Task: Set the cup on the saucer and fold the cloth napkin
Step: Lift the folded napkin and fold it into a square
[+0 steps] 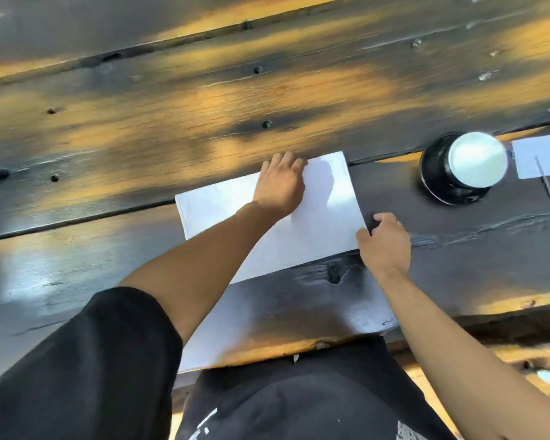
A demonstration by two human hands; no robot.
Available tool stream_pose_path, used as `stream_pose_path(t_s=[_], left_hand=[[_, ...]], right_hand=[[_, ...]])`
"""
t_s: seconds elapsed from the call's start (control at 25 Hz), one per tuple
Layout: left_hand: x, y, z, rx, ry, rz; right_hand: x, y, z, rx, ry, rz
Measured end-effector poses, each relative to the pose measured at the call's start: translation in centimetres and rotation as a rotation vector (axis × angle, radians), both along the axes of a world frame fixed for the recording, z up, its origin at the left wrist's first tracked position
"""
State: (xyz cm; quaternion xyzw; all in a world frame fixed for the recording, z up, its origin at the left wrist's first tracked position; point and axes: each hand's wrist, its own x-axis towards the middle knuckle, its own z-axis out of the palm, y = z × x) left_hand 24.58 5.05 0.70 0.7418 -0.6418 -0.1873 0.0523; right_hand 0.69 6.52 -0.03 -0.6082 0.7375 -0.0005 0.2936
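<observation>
On the dark, weathered plank table (204, 115), a white cloth napkin (324, 217) lies flat as a plain rectangle, its surface smooth and its long edges running slightly askew to the boards. Its near right corner sits beside a seam between planks. To the right, well apart from the napkin, a white cup (477, 158) stands on a glossy black saucer (438, 182); its interior reads as a bright, blurred disc. Just beyond lies a small pale sheet (538, 155). The left hand (280, 184) rests palm down on the napkin's far portion, fingers spread and reaching its far edge, pressing rather than gripping. The right hand (385, 239) touches the napkin's near right corner, thumb and fingers at the edge; whether they pinch the cloth cannot be told. Both forearms are bare below black sleeves (108, 360).
</observation>
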Motion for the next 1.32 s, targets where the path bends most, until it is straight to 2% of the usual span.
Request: stream_pose_path(t_s=[0.24, 0.48, 0.6, 0.68, 0.84, 0.96, 1.16, 1.32], left_hand=[[-3.5, -8.1, -0.2, 0.2, 0.049, -0.113], [-3.9, -11.7, 0.3, 0.4, 0.291, -0.017], [-3.3, -12.7, 1.3, 0.474, 0.445, -0.072], [-2.5, -13.1, 2.5, 0.488, 0.559, -0.107], [-1.0, -13.3, 4.5, 0.47, 0.657, -0.151], [0.7, -13.2, 5.8, 0.421, 0.686, -0.105], [4.7, -12.9, 7.7, 0.265, 0.533, -0.101], [8.9, -11.7, 9.2, 0.142, 0.475, -0.03]], right_hand=[[0.3, 0.1, 0.5, 0.062, -0.028, -0.091], [0.2, 0.3, 0.9, 0.058, -0.003, -0.057], [0.5, 0.3, 1.2, 0.025, -0.007, -0.041], [0.7, 0.0, 1.1, -0.025, -0.083, -0.004], [1.0, -1.1, 0.9, -0.009, -0.194, 0.062], [0.8, -1.5, 2.2, -0.007, -0.324, -0.052], [0.6, -2.9, 3.3, -0.003, -0.496, -0.224], [3.4, -7.1, 4.1, -0.055, -0.512, -0.188]])
